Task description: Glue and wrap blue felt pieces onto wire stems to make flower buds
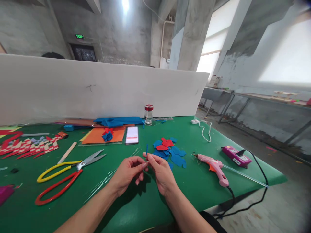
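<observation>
we pinch a thin blue strip [146, 149] between the fingertips of our left hand [128, 173] and right hand [161, 173], upright above the green table [136, 207], near the blue paper pieces [170, 152]. best we keep both grips tight and close together so it stays straight.

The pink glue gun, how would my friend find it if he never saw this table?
Start at the green table and look to the right of the person's right hand. Past the pile of blue and red paper cut-outs lies the pink plastic glue gun, with a black cord trailing off the edge. Unlike the flat magenta power strip behind it, it is pistol-shaped with a clear glue stick poking out.
</observation>
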`<state>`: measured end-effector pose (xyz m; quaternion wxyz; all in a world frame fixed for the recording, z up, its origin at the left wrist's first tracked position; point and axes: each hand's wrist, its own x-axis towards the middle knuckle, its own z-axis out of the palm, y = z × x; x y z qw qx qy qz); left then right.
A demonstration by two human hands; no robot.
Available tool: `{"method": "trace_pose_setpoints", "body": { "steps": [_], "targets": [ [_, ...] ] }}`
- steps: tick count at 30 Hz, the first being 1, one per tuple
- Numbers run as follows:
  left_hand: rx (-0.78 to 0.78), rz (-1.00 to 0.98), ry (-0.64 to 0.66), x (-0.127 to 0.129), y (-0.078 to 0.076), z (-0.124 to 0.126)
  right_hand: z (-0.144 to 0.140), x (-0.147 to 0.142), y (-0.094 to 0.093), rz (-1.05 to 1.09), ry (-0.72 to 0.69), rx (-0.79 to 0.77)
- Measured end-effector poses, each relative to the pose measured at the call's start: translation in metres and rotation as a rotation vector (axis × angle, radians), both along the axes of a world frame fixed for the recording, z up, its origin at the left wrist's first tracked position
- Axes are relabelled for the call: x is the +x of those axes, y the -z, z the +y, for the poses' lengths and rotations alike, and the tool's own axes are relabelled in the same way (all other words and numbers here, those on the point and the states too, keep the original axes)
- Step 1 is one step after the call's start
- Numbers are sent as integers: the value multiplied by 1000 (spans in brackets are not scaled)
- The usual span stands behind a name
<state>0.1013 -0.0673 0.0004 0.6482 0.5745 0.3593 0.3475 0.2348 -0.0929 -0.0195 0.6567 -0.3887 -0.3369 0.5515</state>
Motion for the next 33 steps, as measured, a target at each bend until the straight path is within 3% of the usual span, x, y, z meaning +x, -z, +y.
{"method": "trace_pose_setpoints", "body": {
  "steps": [9, 18, 33],
  "targets": [
    [40, 24, -11, 1, -4, -5, 2, 7, -11, -120, 54, 35],
    [51, 27, -10, 1, -4, -4, 3, 5, -4, -232, 107, 67],
    [30, 0, 19, 2, -5, -5, -2, -1, -7, -19, 96, 72]
  ]
}}
